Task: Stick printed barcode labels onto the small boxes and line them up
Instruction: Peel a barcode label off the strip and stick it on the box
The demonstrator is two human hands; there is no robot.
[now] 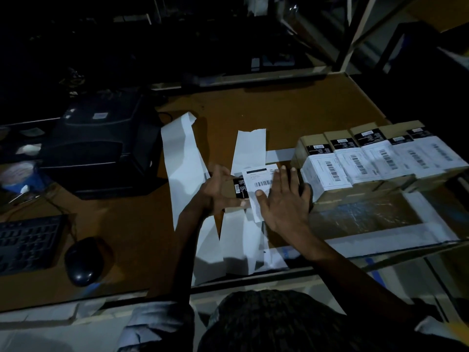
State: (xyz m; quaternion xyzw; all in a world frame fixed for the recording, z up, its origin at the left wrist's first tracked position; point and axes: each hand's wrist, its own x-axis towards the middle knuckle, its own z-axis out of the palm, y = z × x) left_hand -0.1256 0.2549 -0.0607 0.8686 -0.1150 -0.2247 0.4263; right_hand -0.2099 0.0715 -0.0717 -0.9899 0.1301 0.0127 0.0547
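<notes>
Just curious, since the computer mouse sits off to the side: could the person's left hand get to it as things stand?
Probably not right away: the left hand grips the small box being labelled. The table between it and the mouse looks bare.

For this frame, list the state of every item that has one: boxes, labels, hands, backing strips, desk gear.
Box in hand: held off the table, label partly on.
Barcode label: being pressed down, lower end overhanging the box.
Left hand: grips the box.
Right hand: flat, fingers straight, presses the label.
Row of boxes: five, labelled, side by side.
Backing strips: peeled, lying loose on the table.
Label printer: lid closed.
Mouse: untouched.
</notes>
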